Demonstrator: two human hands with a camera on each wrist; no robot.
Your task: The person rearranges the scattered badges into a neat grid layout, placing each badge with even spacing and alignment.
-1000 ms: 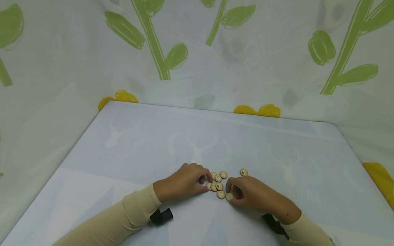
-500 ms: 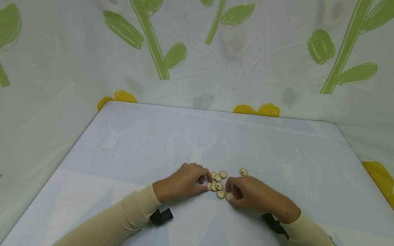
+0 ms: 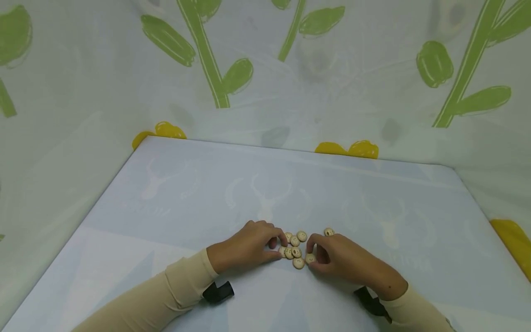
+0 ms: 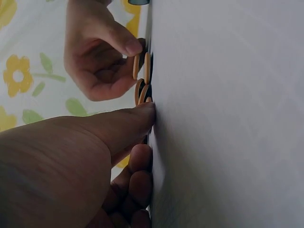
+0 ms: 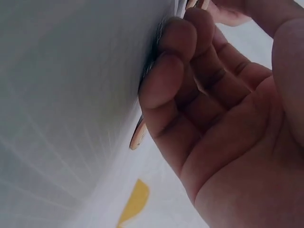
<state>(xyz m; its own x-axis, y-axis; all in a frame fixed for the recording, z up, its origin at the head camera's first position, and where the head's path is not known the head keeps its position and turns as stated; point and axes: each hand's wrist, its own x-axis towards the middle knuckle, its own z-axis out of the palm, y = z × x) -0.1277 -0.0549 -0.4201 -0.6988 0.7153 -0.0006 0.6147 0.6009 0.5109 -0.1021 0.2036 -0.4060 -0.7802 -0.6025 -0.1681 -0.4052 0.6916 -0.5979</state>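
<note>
pinching a marked wooden disc [image 3: 310,258] between thumb and index finger, the right hand [image 3: 345,259] has it just beside the disc cluster [image 3: 296,251]; whether it is lifted, i cannot tell. the left hand [image 3: 249,244] curls thumb and index round the cluster's left-edge disc [image 3: 283,251]; how firmly is unclear. judging from the layout, gathering looks mostly done: several discs lie touching or close together ahead of the left fingertips. seemingly left over are the pinched piece and a lone disc [image 3: 329,231], lying beyond the right knuckles on the tabletop [image 3: 265,295].
</note>
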